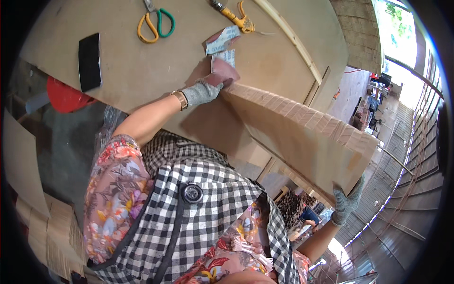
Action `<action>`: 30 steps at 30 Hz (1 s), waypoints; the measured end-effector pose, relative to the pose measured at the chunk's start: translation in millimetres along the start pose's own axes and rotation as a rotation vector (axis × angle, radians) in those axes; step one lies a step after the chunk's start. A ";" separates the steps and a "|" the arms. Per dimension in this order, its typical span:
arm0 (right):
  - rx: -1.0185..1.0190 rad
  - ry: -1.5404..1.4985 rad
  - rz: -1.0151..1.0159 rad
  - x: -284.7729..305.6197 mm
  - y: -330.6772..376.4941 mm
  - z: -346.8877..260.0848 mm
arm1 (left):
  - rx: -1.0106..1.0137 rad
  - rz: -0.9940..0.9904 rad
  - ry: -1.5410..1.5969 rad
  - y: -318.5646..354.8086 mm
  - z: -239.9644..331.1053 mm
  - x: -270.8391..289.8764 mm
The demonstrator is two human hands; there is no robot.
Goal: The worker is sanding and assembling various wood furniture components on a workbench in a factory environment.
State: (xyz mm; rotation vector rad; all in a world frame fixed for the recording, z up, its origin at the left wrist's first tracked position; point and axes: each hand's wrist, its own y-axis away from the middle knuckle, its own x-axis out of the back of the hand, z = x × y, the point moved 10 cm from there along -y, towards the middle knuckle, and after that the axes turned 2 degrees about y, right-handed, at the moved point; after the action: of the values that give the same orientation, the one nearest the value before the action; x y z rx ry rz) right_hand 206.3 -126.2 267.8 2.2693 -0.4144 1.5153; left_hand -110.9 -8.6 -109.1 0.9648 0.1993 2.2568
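My left hand (203, 92), in a grey knit glove, is closed on a folded reddish sheet of sandpaper (225, 71). It presses the sheet to the near-left end of a long wooden panel (298, 142). The panel stands tilted on its edge, and its upper edge shows a row of pale segments like stacked strips. My right hand (347, 204), gloved alike, grips the panel's far right corner, with some fingers hidden. Another piece of sandpaper (222, 40), its pale printed back partly showing, lies on the worktable (118, 61) just beyond my left hand.
Scissors (157, 28) with yellow and green handles and a yellow air blow gun (243, 21) lie at the back. A black flat rectangle (90, 62) is near the left edge, above a red stool (66, 94). A long wooden strip (289, 35) crosses the table.
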 end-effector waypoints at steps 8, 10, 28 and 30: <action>0.027 0.075 -0.035 -4.7 -14.0 -9.6 | -0.571 0.530 0.386 67.6 131.7 84.4; 0.070 0.063 -0.048 -10.2 -17.7 -15.4 | -0.413 0.444 0.042 51.9 119.7 65.6; 0.020 0.069 0.034 -5.6 -4.0 -13.0 | -0.255 0.349 -0.347 28.8 50.8 -3.0; 0.017 0.039 0.081 -3.6 -0.7 -10.0 | -0.224 0.331 0.296 26.5 59.9 4.5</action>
State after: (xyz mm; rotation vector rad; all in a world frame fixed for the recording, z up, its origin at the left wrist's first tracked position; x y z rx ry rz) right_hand 197.0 -120.8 267.8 2.2567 -0.4899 1.6056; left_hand -85.7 -32.9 -53.5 0.5762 -0.0932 2.6530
